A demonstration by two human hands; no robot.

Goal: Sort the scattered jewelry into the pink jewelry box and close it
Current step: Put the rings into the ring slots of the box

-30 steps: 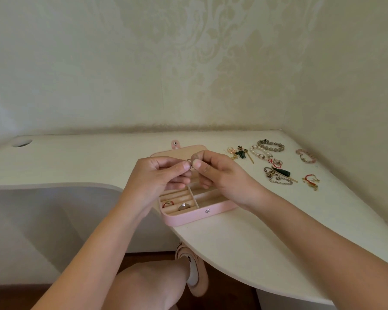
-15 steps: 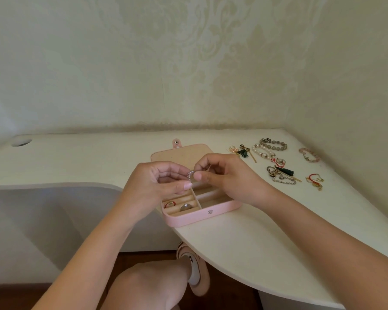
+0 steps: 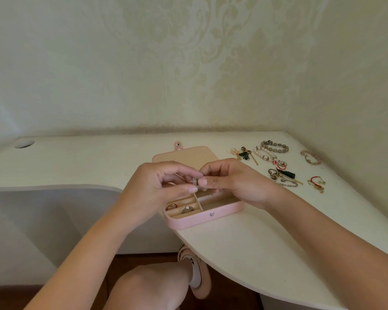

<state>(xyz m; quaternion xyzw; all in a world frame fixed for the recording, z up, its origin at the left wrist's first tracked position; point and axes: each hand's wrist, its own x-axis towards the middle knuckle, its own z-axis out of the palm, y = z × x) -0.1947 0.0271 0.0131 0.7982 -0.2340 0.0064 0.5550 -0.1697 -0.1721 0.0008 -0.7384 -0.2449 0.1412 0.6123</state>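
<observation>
The pink jewelry box (image 3: pixel 224 212) lies open near the desk's front edge, its lid (image 3: pixel 186 154) folded flat behind. In its left slots sit a red ring (image 3: pixel 171 206) and a silver ring (image 3: pixel 187 208). Above the box, my left hand (image 3: pixel 157 186) and my right hand (image 3: pixel 235 182) meet fingertip to fingertip, both pinching a small silver ring (image 3: pixel 193 181). Scattered jewelry lies to the right: a grey bead bracelet (image 3: pixel 274 146), a pearl bracelet (image 3: pixel 263 154), a green tassel earring (image 3: pixel 244 154), a chain (image 3: pixel 287 181), a pink bracelet (image 3: pixel 311 157) and a red cord piece (image 3: pixel 316 182).
The white desk (image 3: pixel 244 245) curves along its front edge and meets walls at the back and right. A round cable hole (image 3: pixel 24 144) is at the far left. Below the desk edge I see my knee (image 3: pixel 148 285) and a pink shoe (image 3: pixel 197 271).
Both hands have dropped slightly toward the box with the small ring held between them. The view has shifted a little; the jewelry on the desk has not moved.
</observation>
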